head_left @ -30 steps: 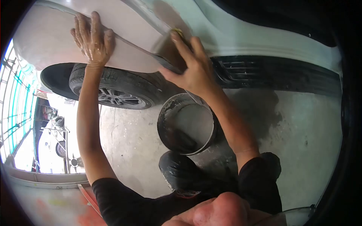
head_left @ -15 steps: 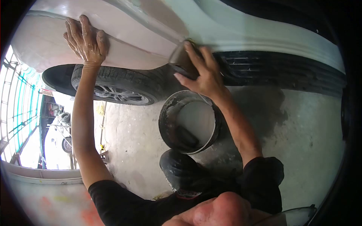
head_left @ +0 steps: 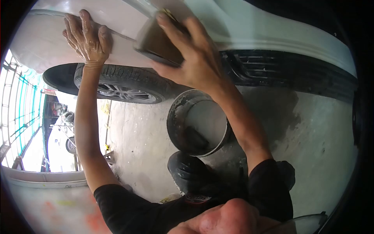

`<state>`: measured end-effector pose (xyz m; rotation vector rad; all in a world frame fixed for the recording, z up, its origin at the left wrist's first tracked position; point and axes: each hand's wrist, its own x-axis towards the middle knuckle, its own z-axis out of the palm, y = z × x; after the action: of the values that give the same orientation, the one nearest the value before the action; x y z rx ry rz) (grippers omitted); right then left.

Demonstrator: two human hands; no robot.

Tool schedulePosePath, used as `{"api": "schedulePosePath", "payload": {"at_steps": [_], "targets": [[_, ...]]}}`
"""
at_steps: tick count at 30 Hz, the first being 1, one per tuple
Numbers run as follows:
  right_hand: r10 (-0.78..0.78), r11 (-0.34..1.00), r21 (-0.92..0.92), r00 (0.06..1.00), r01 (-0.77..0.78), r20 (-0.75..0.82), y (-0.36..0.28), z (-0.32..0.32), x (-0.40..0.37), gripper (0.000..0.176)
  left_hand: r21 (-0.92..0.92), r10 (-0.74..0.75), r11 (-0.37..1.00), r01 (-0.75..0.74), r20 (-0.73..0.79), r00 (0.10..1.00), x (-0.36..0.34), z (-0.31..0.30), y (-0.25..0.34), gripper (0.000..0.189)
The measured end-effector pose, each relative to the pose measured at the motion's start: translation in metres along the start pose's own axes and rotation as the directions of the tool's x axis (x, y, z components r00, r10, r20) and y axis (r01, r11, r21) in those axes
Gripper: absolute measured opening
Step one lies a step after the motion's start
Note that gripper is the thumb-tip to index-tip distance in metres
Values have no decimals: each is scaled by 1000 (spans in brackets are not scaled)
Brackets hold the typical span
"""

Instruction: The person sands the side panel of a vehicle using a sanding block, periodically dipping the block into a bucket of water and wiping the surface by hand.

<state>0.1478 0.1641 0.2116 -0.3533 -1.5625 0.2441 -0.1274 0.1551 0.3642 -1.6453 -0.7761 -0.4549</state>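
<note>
My left hand (head_left: 89, 41), wet and with fingers spread, rests flat on the pinkish car body panel (head_left: 124, 50) above the wheel. Further right, my right hand (head_left: 194, 58) grips a brown sanding block (head_left: 161, 43) between thumb and fingers. The block lies against the same panel, slightly blurred, with a thin yellowish edge near the fingertips. Below my right hand, a dark bucket (head_left: 170, 130) stands on the floor, holding cloudy grey liquid and a dark object I cannot make out.
A tire with a spoked wheel (head_left: 124, 91) sits under the panel. Black ribbed trim (head_left: 280, 68) runs along the car's lower side to the right. The concrete floor (head_left: 136, 140) has a dark wet patch. Another vehicle (head_left: 60, 144) stands far left.
My right hand has moved up and to the left with the block, onto the pinkish panel. My left hand remains flat in nearly the same place.
</note>
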Motion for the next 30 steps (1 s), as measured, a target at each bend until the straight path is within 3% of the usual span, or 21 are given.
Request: {"api": "schedulePosePath", "payload": {"at_steps": [3, 5, 6, 7, 10, 16, 19, 23, 26, 27, 30], "targets": [[49, 995, -83, 998, -47, 26, 30, -15, -62, 95, 5, -4, 1000, 4, -20, 1000, 5, 1, -5, 71], [71, 996, -58, 996, -68, 53, 31, -14, -63, 95, 7, -43, 999, 43, -5, 999, 2, 0, 0, 71], [87, 995, -43, 995, -85, 54, 26, -13, -56, 95, 0, -32, 1000, 32, -17, 999, 3, -1, -1, 71], [-19, 999, -35, 999, 18, -37, 22, 1, -38, 95, -8, -19, 1000, 19, -31, 999, 5, 0, -2, 70], [-4, 1000, -18, 1000, 4, 12, -9, 5, 18, 92, -33, -40, 999, 38, -46, 998, 0, 6, -1, 68], [43, 998, -35, 999, -42, 31, 28, -11, -57, 88, -48, -87, 995, 84, -68, 994, 1, 4, 0, 67], [-13, 998, -66, 1000, 12, -12, 2, -2, -11, 89, -24, -41, 999, 39, -62, 997, 5, 3, 0, 68], [-74, 996, -52, 997, 74, 6, -7, -3, 19, 88, -62, -92, 994, 88, -57, 994, 3, 4, 0, 66], [34, 999, -17, 999, -34, 10, 15, -11, -36, 88, -80, -105, 992, 101, -48, 993, 4, 3, 0, 65], [23, 999, -23, 1000, -23, 21, 18, -9, -39, 87, 0, -61, 998, 61, -41, 997, 2, 3, -2, 69], [-6, 998, -67, 1000, 7, 4, 9, -5, -18, 86, 9, -72, 997, 72, -32, 997, 4, 1, 1, 69]]}}
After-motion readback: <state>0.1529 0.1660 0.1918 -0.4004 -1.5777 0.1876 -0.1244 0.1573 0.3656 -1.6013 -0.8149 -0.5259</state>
